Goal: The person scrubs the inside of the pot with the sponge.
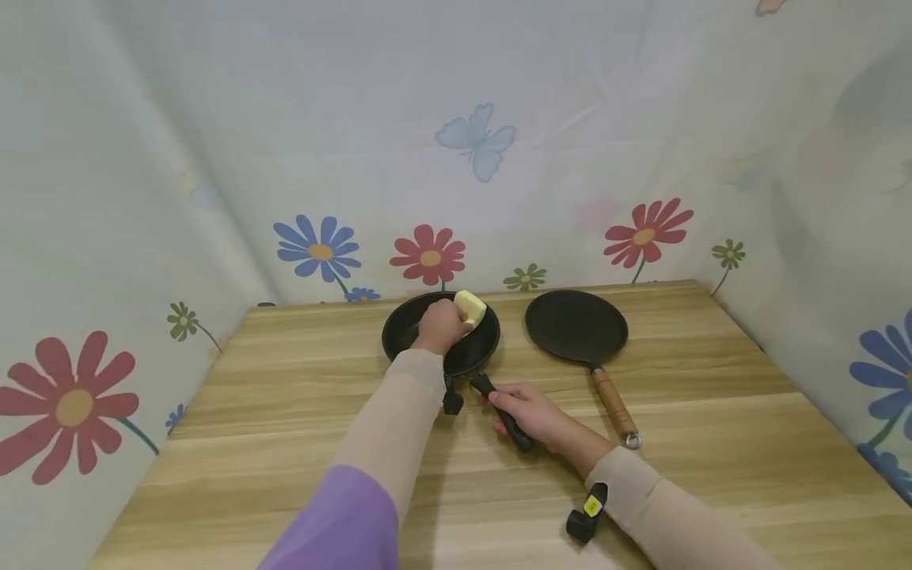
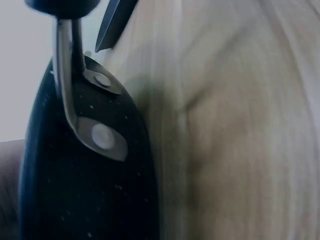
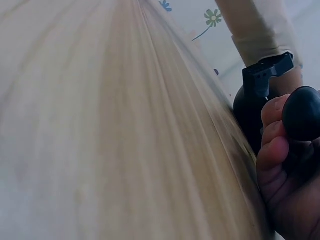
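Note:
Over the inside of a black frying pan (image 1: 466, 355), my left hand (image 1: 438, 324) holds a pale yellow sponge (image 1: 470, 309) near the right wall. My right hand (image 1: 530, 413) grips the pan's black handle (image 1: 484, 385), fingers curled round it. The handle's rounded end (image 3: 302, 114) sticks out past those fingers in the right wrist view. Up close in the left wrist view are the pan's dark outer wall (image 2: 90, 195) and its riveted metal bracket (image 2: 102, 137); the left hand's grip is out of sight there.
A flat black pan (image 1: 575, 324) with a wooden handle (image 1: 613, 404) lies to the right on the wood-grain table (image 1: 285, 475). Behind the table hangs a cloth (image 1: 356, 142) printed with flowers and butterflies. Each wrist carries a small black camera (image 1: 586, 522).

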Available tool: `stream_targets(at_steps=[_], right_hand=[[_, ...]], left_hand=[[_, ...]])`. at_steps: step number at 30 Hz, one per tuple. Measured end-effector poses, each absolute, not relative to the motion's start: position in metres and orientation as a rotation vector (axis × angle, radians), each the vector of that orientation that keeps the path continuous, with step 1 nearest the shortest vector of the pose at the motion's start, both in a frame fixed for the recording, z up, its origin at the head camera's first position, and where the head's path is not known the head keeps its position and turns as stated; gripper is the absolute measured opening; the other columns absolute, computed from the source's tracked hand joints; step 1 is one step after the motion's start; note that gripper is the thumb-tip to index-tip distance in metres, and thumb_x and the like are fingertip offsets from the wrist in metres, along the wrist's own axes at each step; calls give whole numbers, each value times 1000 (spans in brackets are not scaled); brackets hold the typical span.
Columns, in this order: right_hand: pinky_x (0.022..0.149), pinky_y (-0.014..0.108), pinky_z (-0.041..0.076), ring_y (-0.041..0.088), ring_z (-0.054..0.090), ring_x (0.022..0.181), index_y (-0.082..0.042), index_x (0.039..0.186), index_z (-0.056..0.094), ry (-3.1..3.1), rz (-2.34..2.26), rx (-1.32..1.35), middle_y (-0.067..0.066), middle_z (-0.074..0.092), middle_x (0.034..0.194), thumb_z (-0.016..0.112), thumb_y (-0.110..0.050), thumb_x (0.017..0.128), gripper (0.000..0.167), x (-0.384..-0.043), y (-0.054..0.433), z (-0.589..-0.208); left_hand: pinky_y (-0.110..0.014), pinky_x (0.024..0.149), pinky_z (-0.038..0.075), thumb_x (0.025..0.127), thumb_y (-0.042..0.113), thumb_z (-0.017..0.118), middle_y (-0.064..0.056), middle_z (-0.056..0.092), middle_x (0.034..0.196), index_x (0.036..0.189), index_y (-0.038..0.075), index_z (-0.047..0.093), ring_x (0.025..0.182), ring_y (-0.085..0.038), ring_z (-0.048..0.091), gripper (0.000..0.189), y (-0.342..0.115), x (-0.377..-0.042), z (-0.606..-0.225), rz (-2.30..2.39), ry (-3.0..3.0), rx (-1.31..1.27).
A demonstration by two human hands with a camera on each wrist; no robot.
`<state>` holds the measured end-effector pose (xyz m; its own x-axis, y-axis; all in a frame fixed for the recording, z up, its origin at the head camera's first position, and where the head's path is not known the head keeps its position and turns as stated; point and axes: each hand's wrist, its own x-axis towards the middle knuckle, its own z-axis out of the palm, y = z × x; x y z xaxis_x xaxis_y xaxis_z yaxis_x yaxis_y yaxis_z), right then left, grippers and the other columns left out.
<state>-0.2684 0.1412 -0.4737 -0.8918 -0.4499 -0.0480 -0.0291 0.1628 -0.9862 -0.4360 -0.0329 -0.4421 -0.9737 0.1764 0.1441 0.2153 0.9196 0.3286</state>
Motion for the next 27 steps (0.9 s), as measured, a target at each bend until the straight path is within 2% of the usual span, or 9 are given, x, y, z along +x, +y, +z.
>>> stream_targets(at_steps=[4, 8, 17, 27], right_hand=[[59, 22, 43, 13, 54, 60, 11, 125, 62, 2118, -1785, -468, 2, 60, 65, 47, -21, 107, 40, -269, 140, -473], [60, 21, 44, 13, 55, 61, 11, 125, 62, 2124, -1779, -492, 2, 59, 65, 47, -21, 107, 40, -269, 139, -473], [61, 23, 43, 14, 55, 60, 13, 121, 62, 2130, -1793, -501, 2, 59, 65, 46, -17, 107, 37, -265, 134, -473], [59, 22, 42, 13, 53, 58, 14, 120, 62, 2158, -1787, -503, 1, 58, 63, 42, -17, 108, 38, -263, 129, -471]], left_hand=[[-40, 75, 52, 82, 37, 84, -4, 67, 79, 71, 11, 71, 75, -21, 58, 31, -30, -439, -441, -490, -2981, -297], [-41, 79, 53, 83, 39, 83, -7, 68, 83, 71, 9, 68, 81, -23, 62, 35, -29, -441, -441, -432, -2972, -304], [-38, 80, 52, 83, 41, 83, -4, 70, 85, 82, 11, 75, 81, -22, 62, 31, -31, -441, -444, -438, -2984, -268], [-35, 81, 49, 83, 36, 83, 4, 69, 85, 87, 15, 78, 80, -17, 57, 22, -31, -442, -437, -550, -3082, -404]])
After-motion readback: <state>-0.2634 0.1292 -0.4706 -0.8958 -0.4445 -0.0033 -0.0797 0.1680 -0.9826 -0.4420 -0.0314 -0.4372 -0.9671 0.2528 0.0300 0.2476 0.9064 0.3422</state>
